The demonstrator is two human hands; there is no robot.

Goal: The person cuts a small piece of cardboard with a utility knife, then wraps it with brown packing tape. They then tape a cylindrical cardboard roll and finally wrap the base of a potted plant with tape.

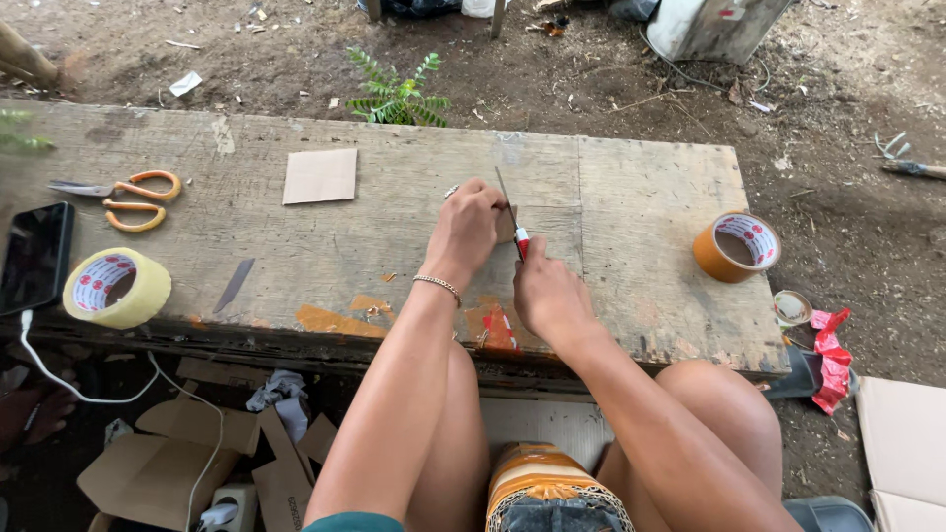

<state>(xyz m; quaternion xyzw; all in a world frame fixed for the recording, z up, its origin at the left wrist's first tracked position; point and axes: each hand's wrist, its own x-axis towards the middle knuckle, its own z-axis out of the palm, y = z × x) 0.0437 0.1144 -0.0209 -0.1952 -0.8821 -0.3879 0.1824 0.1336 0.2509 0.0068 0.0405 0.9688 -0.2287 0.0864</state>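
Observation:
My left hand (467, 226) presses a small piece of brown cardboard (506, 225) flat on the worn wooden board (631, 236). My right hand (548, 293) grips a red-handled utility knife (513, 216); its thin blade points away from me along the right edge of the small piece. The two hands sit close together at the board's middle. A beaded bracelet circles my left wrist. A larger square of cardboard (320, 176) lies flat farther left on the board.
Orange-handled scissors (128, 196), a black phone (36, 255) on a white cable, and a yellowish tape roll (116, 287) sit at the left end. A brown tape roll (736, 246) stands near the right edge. Cardboard scraps lie on the dirt below.

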